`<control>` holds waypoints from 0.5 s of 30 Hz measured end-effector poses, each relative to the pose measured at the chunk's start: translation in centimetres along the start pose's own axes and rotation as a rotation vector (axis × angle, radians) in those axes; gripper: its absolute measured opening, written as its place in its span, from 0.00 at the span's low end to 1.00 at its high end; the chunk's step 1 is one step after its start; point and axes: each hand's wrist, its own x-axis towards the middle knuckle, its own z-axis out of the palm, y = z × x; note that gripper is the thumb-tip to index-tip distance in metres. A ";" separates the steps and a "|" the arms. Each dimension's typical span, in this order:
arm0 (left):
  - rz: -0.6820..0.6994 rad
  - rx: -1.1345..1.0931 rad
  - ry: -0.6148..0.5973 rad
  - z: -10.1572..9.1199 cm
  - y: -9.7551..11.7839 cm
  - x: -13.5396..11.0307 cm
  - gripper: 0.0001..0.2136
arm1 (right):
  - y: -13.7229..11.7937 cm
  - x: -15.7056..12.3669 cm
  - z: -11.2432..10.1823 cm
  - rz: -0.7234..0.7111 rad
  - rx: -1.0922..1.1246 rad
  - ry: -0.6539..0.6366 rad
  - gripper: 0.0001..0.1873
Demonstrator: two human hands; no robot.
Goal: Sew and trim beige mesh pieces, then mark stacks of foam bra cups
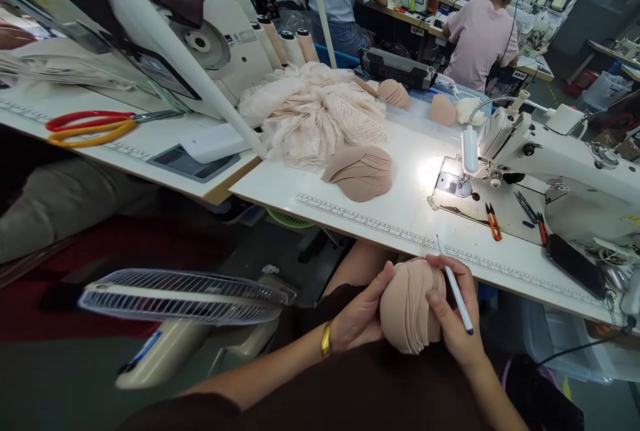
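Note:
Between my two hands, above my lap, is a stack of beige bra cups (pixel 407 311). My left hand (pixel 363 308), with a gold bracelet on the wrist, is wrapped round the stack's left side. On the other side my right hand (pixel 453 318) grips the stack's edge, and a white marker pen (pixel 459 301) lies between its fingers, dark end pointing down. A second fanned stack of beige cups (pixel 363 174) rests on the white sewing table (pixel 410 218). Behind it sits a heap of cream lace fabric (pixel 320 111).
A lit sewing machine (pixel 550 144) stands at the right, with orange thread snips (pixel 493 221) and a black phone (pixel 575 264) near it. Red and yellow scissors (pixel 100 126) lie on the left table. A fan (pixel 185 294) is beside my left arm. Other people sit at machines behind.

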 end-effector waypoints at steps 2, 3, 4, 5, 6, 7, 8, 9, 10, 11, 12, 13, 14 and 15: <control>0.018 0.005 -0.024 0.0 0.0 0.1 0.36 | 0.0 0.1 0.2 -0.005 0.055 -0.014 0.24; 0.027 0.010 -0.038 -0.1 -0.1 0.1 0.36 | 0.0 0.1 0.3 -0.008 0.063 -0.028 0.24; 0.037 0.019 -0.041 -0.2 -0.1 0.0 0.35 | 0.1 0.2 0.4 -0.010 0.058 -0.046 0.25; 0.048 0.029 -0.036 -0.4 -0.2 -0.1 0.33 | 0.1 0.3 0.5 -0.009 0.047 -0.066 0.25; 0.060 0.038 -0.022 -0.7 -0.2 -0.1 0.30 | 0.2 0.3 0.6 -0.006 0.045 -0.080 0.26; 0.072 0.040 -0.006 -0.9 -0.2 -0.2 0.28 | 0.3 0.4 0.6 -0.003 0.061 -0.082 0.26; 0.084 0.036 0.010 -1.2 -0.2 -0.2 0.26 | 0.5 0.5 0.6 -0.002 0.098 -0.063 0.26; 0.088 0.025 0.020 -1.3 -0.1 -0.3 0.24 | 0.7 0.5 0.5 -0.003 0.144 -0.020 0.26; 0.092 0.007 0.021 -1.5 0.1 -0.3 0.24 | 0.9 0.6 0.4 -0.007 0.187 0.037 0.25; 0.089 -0.016 0.015 -1.5 0.3 -0.3 0.25 | 1.2 0.6 0.3 -0.010 0.217 0.093 0.24; 0.084 -0.038 0.007 -1.5 0.5 -0.4 0.26 | 1.4 0.6 0.2 -0.010 0.232 0.135 0.23; 0.080 -0.056 -0.001 -1.3 0.8 -0.4 0.27 | 1.7 0.5 0.1 -0.005 0.232 0.154 0.22; 0.082 -0.069 -0.005 -1.1 1.1 -0.4 0.28 | 1.8 0.4 0.0 0.005 0.222 0.150 0.22; 0.086 -0.076 -0.005 -0.8 1.4 -0.4 0.29 | 2.0 0.3 0.1 0.014 0.209 0.134 0.23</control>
